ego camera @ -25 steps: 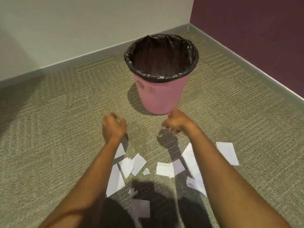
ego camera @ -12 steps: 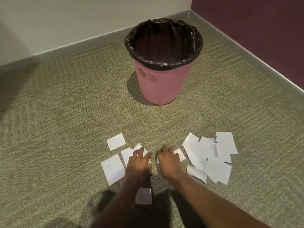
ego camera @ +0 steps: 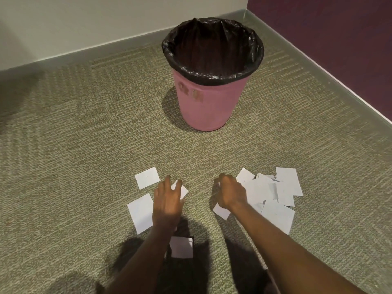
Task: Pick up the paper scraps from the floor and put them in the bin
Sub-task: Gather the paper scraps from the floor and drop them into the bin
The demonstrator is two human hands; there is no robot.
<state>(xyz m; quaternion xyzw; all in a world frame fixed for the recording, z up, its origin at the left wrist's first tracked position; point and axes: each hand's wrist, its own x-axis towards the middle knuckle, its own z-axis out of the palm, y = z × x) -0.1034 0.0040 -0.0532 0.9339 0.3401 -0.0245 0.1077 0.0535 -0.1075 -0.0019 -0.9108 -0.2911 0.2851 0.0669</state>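
Note:
Several white paper scraps lie on the green carpet. My left hand (ego camera: pixel 167 200) reaches down and pinches a paper scrap (ego camera: pixel 182 190) between its fingers at the floor. My right hand (ego camera: pixel 231 194) is curled round another scrap, and a corner of this gripped scrap (ego camera: pixel 221 211) sticks out beneath the wrist. A heap of scraps (ego camera: pixel 275 194) lies right beside my right hand. Two loose scraps (ego camera: pixel 147 177) (ego camera: pixel 141 212) lie left of my left hand, and one scrap (ego camera: pixel 181 247) lies between my forearms. The pink bin (ego camera: pixel 207 107), lined with a black bag, stands upright further ahead.
The bin sits near a room corner, with a pale wall (ego camera: pixel 84 22) behind and a dark purple wall (ego camera: pixel 339 39) to the right. A grey skirting board (ego camera: pixel 318 64) runs along both. Open carpet (ego camera: pixel 63 145) lies between the scraps and the bin.
Both hands came down from in front of the bin to the scraps on the floor. Their fingers, spread flat half a second ago, have now curled onto scraps.

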